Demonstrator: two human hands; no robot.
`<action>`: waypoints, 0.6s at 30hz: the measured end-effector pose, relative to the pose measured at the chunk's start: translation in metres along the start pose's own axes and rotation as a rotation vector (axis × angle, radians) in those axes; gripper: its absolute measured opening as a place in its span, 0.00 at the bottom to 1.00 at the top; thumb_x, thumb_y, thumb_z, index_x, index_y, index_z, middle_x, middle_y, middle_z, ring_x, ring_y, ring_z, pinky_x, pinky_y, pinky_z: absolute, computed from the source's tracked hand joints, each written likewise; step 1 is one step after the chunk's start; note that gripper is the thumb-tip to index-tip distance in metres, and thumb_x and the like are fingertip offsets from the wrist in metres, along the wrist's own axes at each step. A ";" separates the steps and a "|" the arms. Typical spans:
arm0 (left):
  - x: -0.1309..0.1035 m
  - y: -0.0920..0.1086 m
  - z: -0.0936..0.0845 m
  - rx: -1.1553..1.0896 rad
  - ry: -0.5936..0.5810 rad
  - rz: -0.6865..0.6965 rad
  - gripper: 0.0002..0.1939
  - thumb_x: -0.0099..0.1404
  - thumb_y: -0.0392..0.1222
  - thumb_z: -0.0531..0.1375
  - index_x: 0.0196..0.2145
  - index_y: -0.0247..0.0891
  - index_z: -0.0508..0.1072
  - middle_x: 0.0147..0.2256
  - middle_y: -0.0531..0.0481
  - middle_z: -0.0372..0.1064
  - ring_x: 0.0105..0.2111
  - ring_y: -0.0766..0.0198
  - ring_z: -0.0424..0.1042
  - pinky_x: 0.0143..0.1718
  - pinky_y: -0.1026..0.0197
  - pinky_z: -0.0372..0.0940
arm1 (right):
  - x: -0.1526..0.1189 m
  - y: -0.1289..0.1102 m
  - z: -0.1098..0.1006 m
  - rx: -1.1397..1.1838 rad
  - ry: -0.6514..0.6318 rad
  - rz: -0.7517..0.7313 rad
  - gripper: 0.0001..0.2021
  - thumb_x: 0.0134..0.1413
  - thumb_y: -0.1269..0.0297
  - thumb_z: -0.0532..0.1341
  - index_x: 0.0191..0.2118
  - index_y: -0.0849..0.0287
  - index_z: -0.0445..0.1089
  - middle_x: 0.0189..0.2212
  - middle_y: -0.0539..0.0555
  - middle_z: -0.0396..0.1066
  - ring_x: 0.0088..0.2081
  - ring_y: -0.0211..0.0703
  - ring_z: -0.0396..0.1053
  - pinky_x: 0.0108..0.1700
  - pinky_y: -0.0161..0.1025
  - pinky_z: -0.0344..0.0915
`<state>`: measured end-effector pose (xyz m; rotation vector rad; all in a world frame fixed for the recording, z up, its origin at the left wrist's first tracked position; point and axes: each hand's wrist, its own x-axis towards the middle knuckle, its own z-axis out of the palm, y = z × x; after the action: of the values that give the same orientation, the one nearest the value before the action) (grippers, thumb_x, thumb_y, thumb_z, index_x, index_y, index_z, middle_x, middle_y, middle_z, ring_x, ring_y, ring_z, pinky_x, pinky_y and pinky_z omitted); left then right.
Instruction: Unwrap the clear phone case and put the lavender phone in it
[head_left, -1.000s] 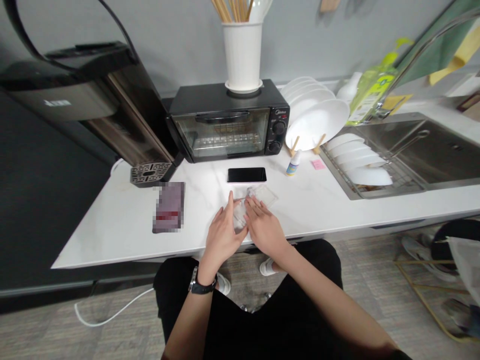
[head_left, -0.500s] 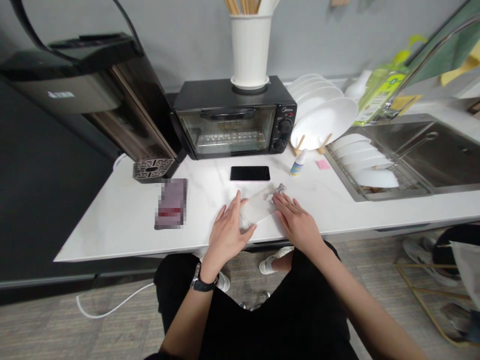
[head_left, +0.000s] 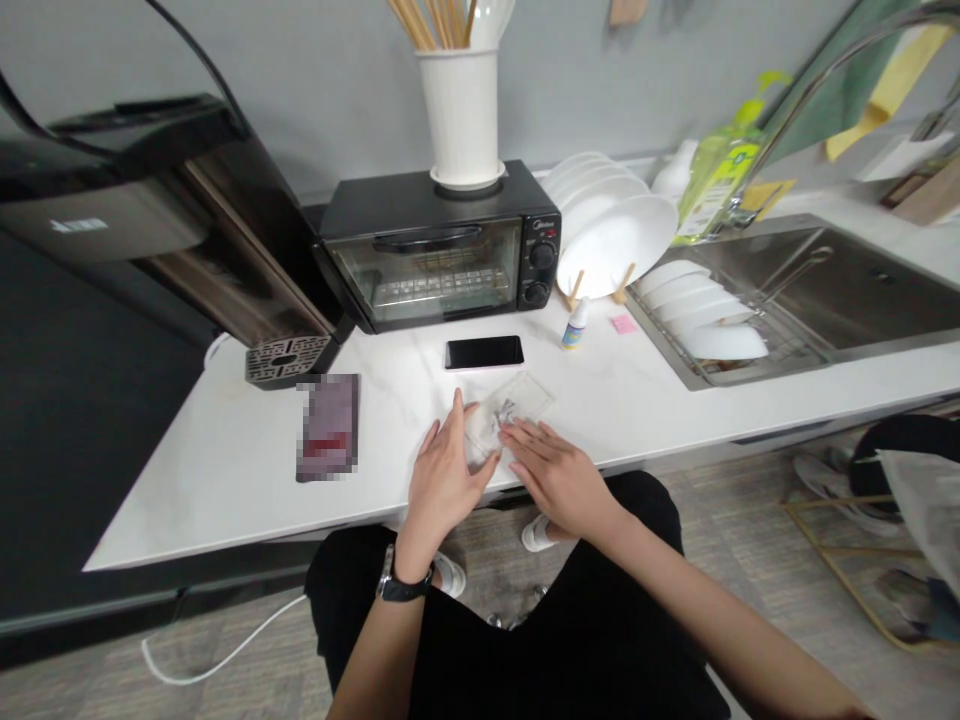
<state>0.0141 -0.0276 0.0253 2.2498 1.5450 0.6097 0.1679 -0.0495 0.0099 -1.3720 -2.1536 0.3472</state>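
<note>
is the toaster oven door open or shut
Shut. The toaster oven door stands upright, flush with the front, its handle along the top edge; the rack shows only through the glass.

I see a clear plastic case point(head_left: 510, 412) lying flat on the white countertop point(head_left: 225, 450), slanted toward two o'clock, its near end under both hands (something small and grey shows through).
</note>
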 end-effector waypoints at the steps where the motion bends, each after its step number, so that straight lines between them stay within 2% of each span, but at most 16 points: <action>1: 0.000 0.001 0.000 0.002 -0.001 0.000 0.34 0.53 0.45 0.46 0.50 0.44 0.26 0.50 0.58 0.45 0.50 0.64 0.46 0.52 0.56 0.42 | 0.001 0.008 -0.003 -0.026 0.010 0.024 0.19 0.47 0.66 0.46 0.49 0.52 0.47 0.48 0.45 0.49 0.51 0.40 0.43 0.52 0.44 0.44; 3: 0.001 0.002 -0.001 0.007 -0.004 0.000 0.33 0.53 0.46 0.45 0.50 0.46 0.25 0.50 0.59 0.44 0.50 0.65 0.45 0.52 0.56 0.41 | 0.007 0.020 -0.006 -0.075 0.042 0.060 0.21 0.47 0.66 0.47 0.49 0.55 0.46 0.50 0.48 0.46 0.51 0.43 0.40 0.52 0.47 0.42; 5: 0.000 0.004 -0.002 0.012 -0.006 -0.001 0.33 0.53 0.46 0.45 0.49 0.47 0.24 0.50 0.60 0.43 0.50 0.66 0.45 0.52 0.56 0.40 | 0.016 0.023 -0.002 -0.099 0.073 0.064 0.23 0.46 0.64 0.48 0.50 0.59 0.45 0.50 0.51 0.44 0.52 0.45 0.37 0.52 0.48 0.40; 7: 0.000 0.004 -0.002 0.024 -0.008 -0.001 0.33 0.53 0.46 0.45 0.49 0.49 0.24 0.50 0.61 0.43 0.50 0.66 0.45 0.52 0.56 0.40 | 0.022 0.015 0.006 -0.091 0.083 0.034 0.25 0.45 0.62 0.49 0.50 0.62 0.44 0.51 0.53 0.42 0.52 0.46 0.35 0.52 0.49 0.39; 10: -0.001 0.003 -0.001 0.060 -0.027 0.020 0.34 0.52 0.44 0.46 0.49 0.49 0.24 0.51 0.61 0.42 0.50 0.66 0.44 0.52 0.56 0.40 | 0.021 -0.008 0.016 -0.051 0.067 -0.032 0.23 0.46 0.64 0.48 0.50 0.61 0.45 0.50 0.51 0.45 0.52 0.44 0.38 0.52 0.46 0.41; 13: -0.001 0.004 -0.001 0.103 -0.047 0.053 0.36 0.51 0.43 0.49 0.50 0.48 0.26 0.51 0.59 0.41 0.50 0.65 0.44 0.52 0.56 0.42 | 0.010 -0.017 0.011 0.028 0.023 -0.114 0.20 0.47 0.65 0.47 0.49 0.55 0.47 0.48 0.47 0.49 0.51 0.40 0.43 0.52 0.42 0.44; 15: -0.001 0.008 -0.001 0.127 -0.035 0.061 0.33 0.52 0.43 0.47 0.50 0.47 0.29 0.51 0.58 0.42 0.50 0.66 0.44 0.51 0.56 0.43 | 0.002 -0.006 -0.001 0.120 0.027 -0.110 0.19 0.46 0.65 0.48 0.47 0.52 0.51 0.46 0.45 0.53 0.49 0.40 0.48 0.52 0.41 0.46; 18: -0.002 0.015 -0.003 0.150 -0.015 0.076 0.26 0.54 0.43 0.45 0.50 0.48 0.40 0.50 0.58 0.46 0.50 0.66 0.45 0.51 0.58 0.44 | -0.004 0.029 -0.020 0.215 0.129 0.024 0.15 0.45 0.67 0.49 0.42 0.49 0.58 0.43 0.45 0.58 0.47 0.41 0.53 0.50 0.42 0.49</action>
<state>0.0235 -0.0345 0.0348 2.4274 1.5507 0.5120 0.2024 -0.0419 0.0110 -1.2641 -1.9356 0.4718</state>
